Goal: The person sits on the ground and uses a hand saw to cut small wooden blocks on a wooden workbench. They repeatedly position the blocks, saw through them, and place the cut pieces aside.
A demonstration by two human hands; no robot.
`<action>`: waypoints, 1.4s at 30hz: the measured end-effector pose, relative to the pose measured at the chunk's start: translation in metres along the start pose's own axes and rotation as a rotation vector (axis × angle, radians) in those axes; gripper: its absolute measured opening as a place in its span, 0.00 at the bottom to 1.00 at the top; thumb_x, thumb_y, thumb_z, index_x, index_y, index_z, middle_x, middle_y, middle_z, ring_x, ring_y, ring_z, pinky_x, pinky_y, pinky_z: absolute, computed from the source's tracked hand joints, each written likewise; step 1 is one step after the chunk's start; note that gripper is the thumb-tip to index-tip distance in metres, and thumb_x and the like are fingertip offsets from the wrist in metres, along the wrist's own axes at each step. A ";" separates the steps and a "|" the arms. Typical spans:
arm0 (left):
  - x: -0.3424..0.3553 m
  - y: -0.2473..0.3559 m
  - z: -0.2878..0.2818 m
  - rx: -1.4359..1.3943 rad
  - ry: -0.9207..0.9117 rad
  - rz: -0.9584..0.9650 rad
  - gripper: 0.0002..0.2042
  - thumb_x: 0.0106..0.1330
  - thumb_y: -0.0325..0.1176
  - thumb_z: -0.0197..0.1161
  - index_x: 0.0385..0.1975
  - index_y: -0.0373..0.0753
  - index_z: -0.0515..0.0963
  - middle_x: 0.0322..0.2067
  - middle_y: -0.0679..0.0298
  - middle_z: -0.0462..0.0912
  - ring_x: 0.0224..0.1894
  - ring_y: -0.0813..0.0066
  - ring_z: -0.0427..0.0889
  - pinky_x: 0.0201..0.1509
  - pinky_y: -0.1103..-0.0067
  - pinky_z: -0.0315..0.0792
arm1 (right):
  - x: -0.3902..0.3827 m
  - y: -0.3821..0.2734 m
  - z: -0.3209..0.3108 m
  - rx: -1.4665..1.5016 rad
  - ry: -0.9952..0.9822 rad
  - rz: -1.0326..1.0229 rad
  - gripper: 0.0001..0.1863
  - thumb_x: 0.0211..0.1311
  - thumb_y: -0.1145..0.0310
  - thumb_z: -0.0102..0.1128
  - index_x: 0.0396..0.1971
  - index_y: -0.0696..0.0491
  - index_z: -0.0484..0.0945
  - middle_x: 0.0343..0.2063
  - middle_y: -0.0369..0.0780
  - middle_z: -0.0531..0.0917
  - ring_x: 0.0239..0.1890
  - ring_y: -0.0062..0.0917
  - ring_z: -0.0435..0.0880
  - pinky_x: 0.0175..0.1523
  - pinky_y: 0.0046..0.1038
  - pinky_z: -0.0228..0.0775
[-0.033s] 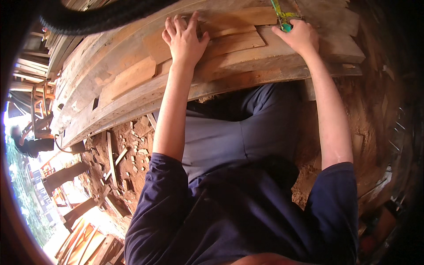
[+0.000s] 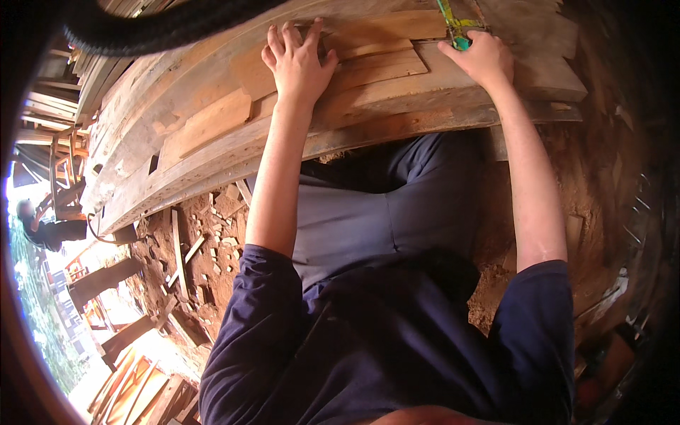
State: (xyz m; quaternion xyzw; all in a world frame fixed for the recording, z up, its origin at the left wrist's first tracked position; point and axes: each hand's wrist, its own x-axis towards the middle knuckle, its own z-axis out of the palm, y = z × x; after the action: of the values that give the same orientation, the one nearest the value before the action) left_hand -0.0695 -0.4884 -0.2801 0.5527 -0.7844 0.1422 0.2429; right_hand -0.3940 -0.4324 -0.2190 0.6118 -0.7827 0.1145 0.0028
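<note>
My left hand lies spread over thin wooden pieces on the bench, its fingers apart. Something dark shows under its index finger and thumb, too hidden to name. My right hand is closed at the near end of a green-and-yellow tool, thumb on the left; the tool's exact kind cannot be made out. Between the hands lies a thin flat board, with another board behind it. All of these rest on a thick plank bench.
Left of my left hand, a loose thin board lies on the bench. Wood offcuts litter the earthen floor at left. A person is at the far left near a wooden frame. A black hose-like loop crosses the upper left.
Both hands and the boards look the same, with only a very slight shift of the whole view.
</note>
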 end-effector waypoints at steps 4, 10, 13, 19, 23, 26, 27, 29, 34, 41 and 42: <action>-0.004 -0.004 0.003 -0.022 0.037 -0.001 0.27 0.64 0.50 0.68 0.65 0.59 0.77 0.68 0.48 0.65 0.75 0.40 0.52 0.71 0.44 0.52 | 0.001 0.001 -0.001 -0.002 -0.003 -0.005 0.32 0.52 0.29 0.66 0.27 0.48 0.85 0.23 0.42 0.87 0.34 0.41 0.89 0.41 0.43 0.81; 0.003 -0.001 0.000 -0.080 0.113 0.002 0.20 0.64 0.46 0.70 0.57 0.59 0.81 0.65 0.52 0.68 0.73 0.41 0.55 0.69 0.44 0.54 | 0.001 0.002 -0.002 0.007 0.034 -0.025 0.32 0.53 0.29 0.65 0.29 0.48 0.86 0.26 0.43 0.88 0.36 0.42 0.90 0.43 0.44 0.81; 0.003 -0.002 -0.003 -0.142 0.142 0.022 0.16 0.63 0.45 0.71 0.51 0.58 0.83 0.63 0.55 0.70 0.72 0.43 0.58 0.68 0.46 0.55 | 0.002 0.001 -0.002 -0.013 0.041 -0.019 0.32 0.53 0.29 0.65 0.30 0.48 0.86 0.28 0.44 0.89 0.38 0.43 0.90 0.44 0.45 0.81; 0.002 -0.002 -0.002 -0.215 0.164 0.075 0.08 0.63 0.46 0.72 0.40 0.58 0.88 0.59 0.60 0.75 0.70 0.46 0.61 0.68 0.49 0.55 | 0.003 0.002 -0.002 -0.015 0.014 -0.002 0.32 0.53 0.30 0.66 0.33 0.48 0.88 0.29 0.44 0.89 0.39 0.43 0.90 0.45 0.45 0.81; 0.003 -0.003 0.000 -0.216 0.155 0.084 0.08 0.64 0.46 0.71 0.40 0.59 0.88 0.57 0.63 0.76 0.69 0.48 0.62 0.68 0.50 0.56 | 0.002 0.003 -0.001 0.004 0.026 -0.015 0.32 0.53 0.30 0.66 0.32 0.49 0.87 0.27 0.44 0.89 0.38 0.42 0.90 0.45 0.44 0.81; 0.003 -0.003 0.001 -0.217 0.148 0.074 0.08 0.64 0.46 0.71 0.40 0.58 0.88 0.57 0.64 0.76 0.68 0.49 0.63 0.68 0.50 0.56 | 0.003 0.004 0.000 -0.008 0.032 -0.022 0.32 0.53 0.30 0.66 0.31 0.49 0.87 0.27 0.44 0.89 0.37 0.42 0.90 0.45 0.44 0.81; 0.003 -0.003 0.001 -0.218 0.147 0.068 0.07 0.64 0.46 0.71 0.40 0.58 0.88 0.56 0.64 0.76 0.68 0.49 0.63 0.68 0.50 0.56 | 0.003 0.004 0.000 -0.014 0.034 -0.024 0.32 0.53 0.30 0.66 0.31 0.49 0.87 0.26 0.44 0.89 0.37 0.42 0.90 0.44 0.44 0.81; 0.003 -0.003 0.001 -0.205 0.158 0.065 0.07 0.64 0.46 0.71 0.39 0.57 0.88 0.56 0.64 0.76 0.67 0.49 0.63 0.68 0.51 0.56 | 0.004 0.005 0.001 -0.026 0.033 -0.028 0.32 0.53 0.30 0.66 0.30 0.49 0.86 0.26 0.44 0.89 0.36 0.42 0.90 0.44 0.44 0.81; 0.003 -0.003 0.000 -0.215 0.120 0.042 0.08 0.61 0.47 0.74 0.37 0.57 0.88 0.55 0.64 0.76 0.67 0.49 0.63 0.67 0.51 0.56 | 0.004 0.005 0.001 -0.028 0.023 -0.022 0.33 0.53 0.29 0.66 0.29 0.49 0.86 0.27 0.44 0.89 0.37 0.42 0.90 0.44 0.44 0.81; 0.003 -0.002 -0.002 -0.256 0.113 0.042 0.09 0.58 0.48 0.76 0.35 0.57 0.87 0.55 0.64 0.76 0.66 0.49 0.64 0.68 0.51 0.57 | 0.003 0.004 0.000 -0.031 0.041 -0.022 0.32 0.53 0.30 0.66 0.35 0.47 0.88 0.30 0.44 0.90 0.39 0.41 0.90 0.47 0.43 0.82; 0.003 -0.002 -0.002 -0.255 0.109 0.044 0.09 0.57 0.48 0.76 0.35 0.57 0.86 0.54 0.64 0.76 0.66 0.49 0.64 0.67 0.51 0.57 | 0.003 0.004 0.000 -0.032 0.046 -0.021 0.32 0.53 0.30 0.66 0.36 0.47 0.89 0.30 0.44 0.90 0.39 0.41 0.90 0.47 0.43 0.82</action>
State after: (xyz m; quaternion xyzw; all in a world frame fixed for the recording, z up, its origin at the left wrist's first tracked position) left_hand -0.0678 -0.4907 -0.2768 0.4912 -0.7938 0.0764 0.3505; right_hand -0.3983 -0.4346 -0.2192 0.6173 -0.7775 0.1159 0.0318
